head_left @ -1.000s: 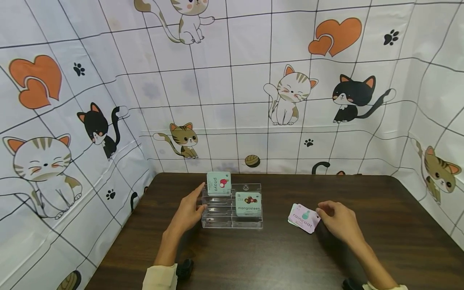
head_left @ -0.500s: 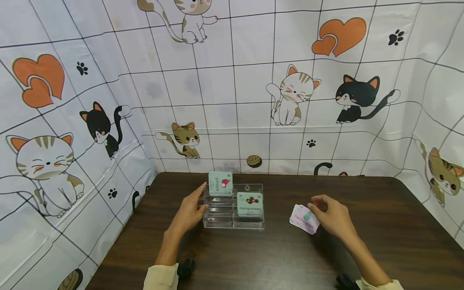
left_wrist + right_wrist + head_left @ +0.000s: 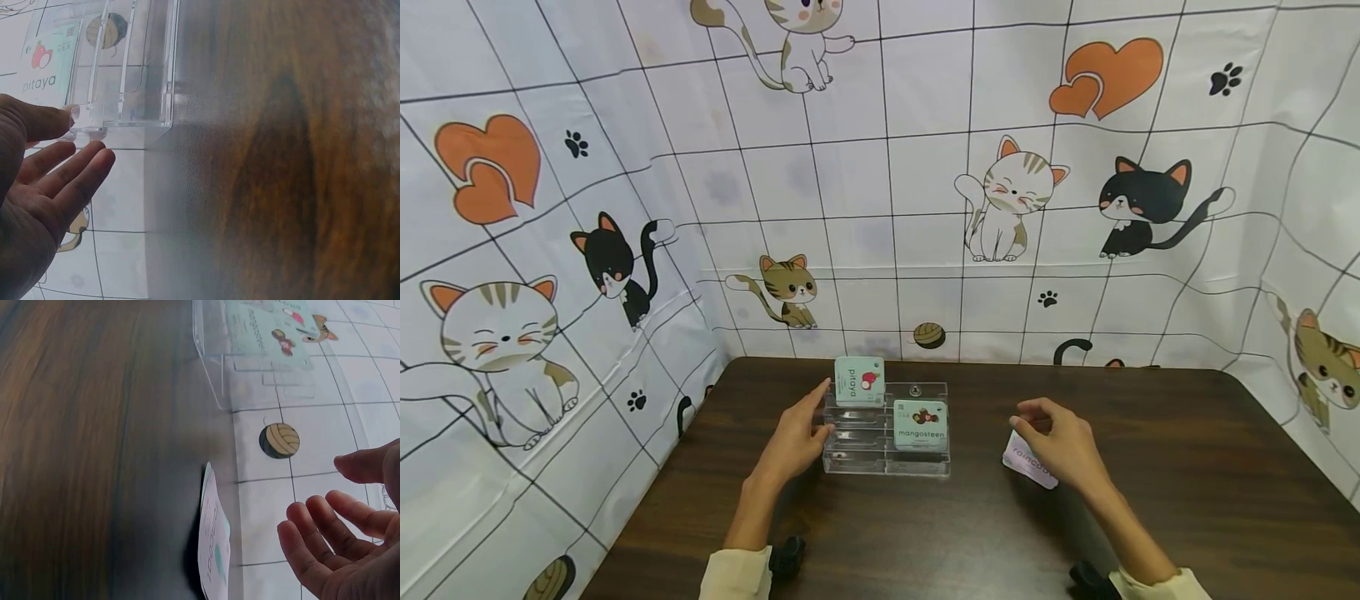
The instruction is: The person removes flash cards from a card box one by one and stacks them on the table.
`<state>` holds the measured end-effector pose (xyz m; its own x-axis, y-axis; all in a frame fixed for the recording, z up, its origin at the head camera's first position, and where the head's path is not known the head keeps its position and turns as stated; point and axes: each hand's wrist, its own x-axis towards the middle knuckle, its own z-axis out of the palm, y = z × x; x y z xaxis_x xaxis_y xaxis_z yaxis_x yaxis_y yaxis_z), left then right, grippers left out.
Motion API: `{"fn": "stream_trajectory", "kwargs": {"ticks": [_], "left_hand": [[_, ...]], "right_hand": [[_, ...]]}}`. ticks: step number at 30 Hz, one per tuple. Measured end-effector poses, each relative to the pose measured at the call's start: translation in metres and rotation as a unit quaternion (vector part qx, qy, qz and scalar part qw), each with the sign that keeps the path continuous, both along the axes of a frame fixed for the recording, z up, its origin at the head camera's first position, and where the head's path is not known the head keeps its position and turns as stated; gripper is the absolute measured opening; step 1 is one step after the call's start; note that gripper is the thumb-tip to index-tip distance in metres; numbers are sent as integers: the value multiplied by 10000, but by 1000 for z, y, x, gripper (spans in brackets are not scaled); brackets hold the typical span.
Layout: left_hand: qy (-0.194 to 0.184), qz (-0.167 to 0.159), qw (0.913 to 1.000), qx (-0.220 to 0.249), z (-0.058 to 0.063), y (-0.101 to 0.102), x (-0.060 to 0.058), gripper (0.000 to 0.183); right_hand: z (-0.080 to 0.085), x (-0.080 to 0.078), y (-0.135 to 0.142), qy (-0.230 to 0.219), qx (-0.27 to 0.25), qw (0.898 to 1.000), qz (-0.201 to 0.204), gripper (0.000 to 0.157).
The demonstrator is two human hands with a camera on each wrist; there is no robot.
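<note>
A clear tiered card rack [image 3: 857,458] stands on the table. In its left column, at the back, is a pale green pitaya card [image 3: 860,382]; a mangosteen card [image 3: 921,425] stands lower in the right column. My left hand [image 3: 793,437] rests at the rack's left side, fingers loosely extended, and in the left wrist view the thumb [image 3: 53,122] touches its edge. On the right lies a small stack of cards topped by a lilac raincoat card [image 3: 1026,465]. Over it, partly covering it in the head view, hovers my right hand [image 3: 1060,437], its fingers relaxed and holding nothing.
The dark wooden table [image 3: 925,542] ends at the back against a white cloth [image 3: 850,192] printed with cats, hearts and grid lines. The cloth also hangs along the left and right sides. Black bands [image 3: 787,557] circle both wrists.
My right hand has moved left, from the right edge of the card stack to over it, now covering part of the raincoat card. The left hand stays at the rack; the head view shifts slightly.
</note>
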<state>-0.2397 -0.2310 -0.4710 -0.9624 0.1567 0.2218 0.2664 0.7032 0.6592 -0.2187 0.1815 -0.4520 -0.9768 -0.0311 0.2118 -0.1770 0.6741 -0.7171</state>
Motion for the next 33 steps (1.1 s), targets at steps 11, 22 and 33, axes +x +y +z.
{"fn": "stream_trajectory", "kwargs": {"ticks": [11,22,33], "left_hand": [[-5,18,10000,5,1,-2,1,82],[-43,-18,10000,38,1,1,0,82],[-2,7,10000,29,-1,1,0,82]], "right_hand": [[2,-7,-22,144,-219,9996,112,31],[5,-11,-43,15,-556,9981,265,32],[3,-17,-54,-50,-873,9958,276,32]]}}
